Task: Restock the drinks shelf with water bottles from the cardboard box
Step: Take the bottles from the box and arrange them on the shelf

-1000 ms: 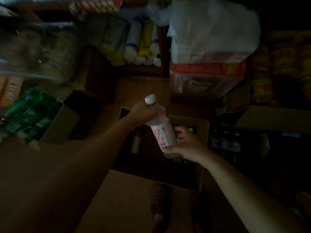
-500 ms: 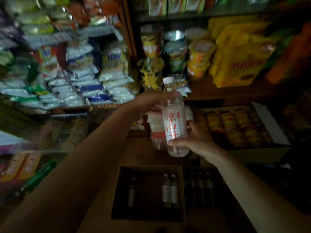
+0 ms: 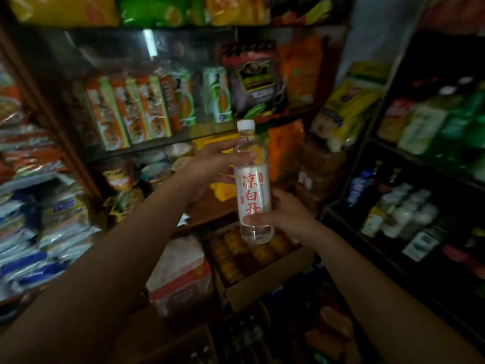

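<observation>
- Risk — a slip: the water bottle (image 3: 253, 185) hangs in the air between two hands, above an open box of orange-lidded jars (image 3: 252, 256). If one hand lets go before the other has a firm hold, I judge the bottle could tip and fall onto the jars below the right hand.
- Risk — a knock on the way: the drinks shelf (image 3: 409, 227), with white-capped bottles (image 3: 404, 211) already on it, lies to the right of the right hand and somewhat beyond it. Swinging the bottle across in this dim, crowded corner could clip the shelf's dark frame or topple the bottles standing there.
- Risk — wrong slot: packets and cartons fill the shelves ahead of both hands, so the bottle could end up among snacks rather than drinks.
- The left hand (image 3: 212, 166) grasps the bottle's upper part just under the white cap, fingers wrapped round the neck and shoulder.
- The right hand (image 3: 283, 214) grasps the lower part, thumb across the front beneath the red-lettered label, fingers curled behind; the clear base shows below it.
- The bottle stands nearly upright, cap up, held between the hands in front of the person and not yet on any shelf.
- The cardboard box it should come from cannot be made out with certainty in the dark lower part of the view.
</observation>
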{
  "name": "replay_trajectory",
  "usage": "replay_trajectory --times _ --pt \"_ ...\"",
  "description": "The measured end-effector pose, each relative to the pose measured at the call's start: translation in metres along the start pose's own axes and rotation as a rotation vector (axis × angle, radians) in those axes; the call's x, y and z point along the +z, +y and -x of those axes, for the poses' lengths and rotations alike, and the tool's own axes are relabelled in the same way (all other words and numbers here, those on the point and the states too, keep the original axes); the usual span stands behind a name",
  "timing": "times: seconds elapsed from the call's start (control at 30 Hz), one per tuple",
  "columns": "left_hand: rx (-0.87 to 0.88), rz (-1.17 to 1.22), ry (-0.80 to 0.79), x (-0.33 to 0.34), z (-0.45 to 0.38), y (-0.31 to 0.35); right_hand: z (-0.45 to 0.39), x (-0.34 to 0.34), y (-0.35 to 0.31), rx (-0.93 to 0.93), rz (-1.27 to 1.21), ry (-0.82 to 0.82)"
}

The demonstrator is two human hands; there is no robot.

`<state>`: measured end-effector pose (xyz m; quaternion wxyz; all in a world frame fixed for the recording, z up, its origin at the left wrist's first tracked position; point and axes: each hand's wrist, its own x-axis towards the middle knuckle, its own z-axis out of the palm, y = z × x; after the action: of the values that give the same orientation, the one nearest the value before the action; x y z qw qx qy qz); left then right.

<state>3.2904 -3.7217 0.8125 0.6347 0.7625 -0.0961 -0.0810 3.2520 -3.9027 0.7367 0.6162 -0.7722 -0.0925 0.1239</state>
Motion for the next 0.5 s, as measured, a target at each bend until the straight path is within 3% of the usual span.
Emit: replay_trajectory --times 0.23,0.5 --pt "0.168 -0.027 -0.187 0.141 -0.031 0.096 0.081 -0.141 -0.026 -0.027 0.029 0.252" --pt "0.290 -0.027 -0.436 0.336 -0.042 0.153 0.211 -0.283 -0.009 0.021 0.142 0.565"
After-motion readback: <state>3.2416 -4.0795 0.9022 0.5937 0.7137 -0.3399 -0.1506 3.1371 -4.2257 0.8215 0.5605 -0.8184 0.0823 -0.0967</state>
